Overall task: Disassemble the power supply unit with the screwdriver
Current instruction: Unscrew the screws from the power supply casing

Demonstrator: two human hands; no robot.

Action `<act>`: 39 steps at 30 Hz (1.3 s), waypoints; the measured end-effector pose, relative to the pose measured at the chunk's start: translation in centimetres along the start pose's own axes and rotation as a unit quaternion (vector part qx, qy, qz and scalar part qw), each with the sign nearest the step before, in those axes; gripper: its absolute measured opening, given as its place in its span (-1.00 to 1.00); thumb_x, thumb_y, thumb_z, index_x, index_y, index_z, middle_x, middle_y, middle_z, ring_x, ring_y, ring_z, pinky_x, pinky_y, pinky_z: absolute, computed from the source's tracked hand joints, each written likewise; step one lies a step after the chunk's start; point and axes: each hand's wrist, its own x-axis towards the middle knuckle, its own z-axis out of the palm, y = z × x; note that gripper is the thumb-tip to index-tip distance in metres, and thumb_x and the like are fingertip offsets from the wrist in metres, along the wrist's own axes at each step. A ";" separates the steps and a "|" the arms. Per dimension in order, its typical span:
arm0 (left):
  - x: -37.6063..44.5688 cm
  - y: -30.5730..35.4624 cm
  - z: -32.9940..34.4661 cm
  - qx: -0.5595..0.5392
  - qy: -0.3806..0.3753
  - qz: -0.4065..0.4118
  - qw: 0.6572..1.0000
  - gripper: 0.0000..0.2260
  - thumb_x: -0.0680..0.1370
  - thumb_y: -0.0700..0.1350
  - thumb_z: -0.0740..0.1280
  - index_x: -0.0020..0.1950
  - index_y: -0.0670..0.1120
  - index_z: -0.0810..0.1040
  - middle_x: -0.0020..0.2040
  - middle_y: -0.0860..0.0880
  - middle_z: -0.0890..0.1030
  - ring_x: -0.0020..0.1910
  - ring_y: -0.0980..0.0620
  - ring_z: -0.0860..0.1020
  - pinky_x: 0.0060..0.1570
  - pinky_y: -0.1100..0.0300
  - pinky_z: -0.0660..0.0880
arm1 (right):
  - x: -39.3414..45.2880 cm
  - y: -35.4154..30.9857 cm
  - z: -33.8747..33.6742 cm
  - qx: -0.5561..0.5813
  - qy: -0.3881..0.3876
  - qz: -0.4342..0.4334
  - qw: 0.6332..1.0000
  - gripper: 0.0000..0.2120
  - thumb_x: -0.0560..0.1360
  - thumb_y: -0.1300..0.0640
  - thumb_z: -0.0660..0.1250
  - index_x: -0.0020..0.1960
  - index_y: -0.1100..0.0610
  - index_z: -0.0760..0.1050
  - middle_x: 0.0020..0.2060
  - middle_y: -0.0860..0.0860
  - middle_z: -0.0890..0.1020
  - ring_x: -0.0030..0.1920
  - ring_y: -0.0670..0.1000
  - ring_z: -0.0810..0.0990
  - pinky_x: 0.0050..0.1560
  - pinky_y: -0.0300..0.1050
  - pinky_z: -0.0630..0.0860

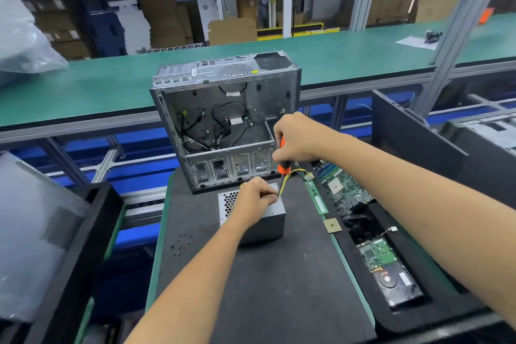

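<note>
1. My left hand (255,198) rests curled on the grey metal power supply box (262,220), mid black mat (279,282), near its far edge.
2. My right hand (297,138) grips the orange-and-black-handled screwdriver (283,166), tip at the box's top.

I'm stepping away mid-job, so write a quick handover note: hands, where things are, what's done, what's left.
Left hand holds the power supply steady on the black mat.
Right hand grips the orange screwdriver, tip down at the supply's top right corner.
Empty computer case stands behind it; loose screws lie to the left.
Done: supply is out of the case.
Left: its cover is still on; keep unscrewing.
</note>
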 end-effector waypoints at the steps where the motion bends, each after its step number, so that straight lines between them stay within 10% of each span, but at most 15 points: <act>1: 0.0 0.0 0.0 -0.003 0.000 0.000 1.000 -0.91 0.44 -0.26 0.44 -0.18 -0.09 0.70 -0.22 0.10 0.50 -0.21 0.26 0.47 -0.18 0.49 0.32 | 0.1 -0.1 0.0 0.002 -0.001 0.000 1.000 -0.74 0.29 0.14 0.42 -0.18 0.34 0.55 -0.24 0.25 0.67 -0.37 0.02 0.41 -0.39 -0.15 0.37; 8: 0.1 -0.1 0.3 -0.013 0.004 -0.011 1.000 -0.94 0.47 -0.22 0.43 -0.16 -0.09 0.69 -0.17 0.03 0.54 -0.21 0.23 0.47 -0.19 0.47 0.32 | 0.4 -0.6 0.0 -0.016 -0.011 -0.003 1.000 -0.82 0.28 0.12 0.43 -0.27 0.19 0.45 -0.40 0.10 0.46 -0.37 0.04 0.33 -0.48 -0.24 0.22; 39: 0.4 -0.2 0.4 0.010 -0.002 -0.017 1.000 -0.86 0.51 -0.26 0.37 -0.22 -0.07 0.61 -0.18 0.08 0.50 -0.22 0.23 0.45 -0.21 0.52 0.30 | 1.0 -0.2 -0.3 -0.031 -0.036 -0.005 0.999 -0.75 0.34 0.11 0.38 -0.14 0.31 0.55 -0.36 0.16 0.66 -0.47 0.05 0.49 -0.54 -0.27 0.29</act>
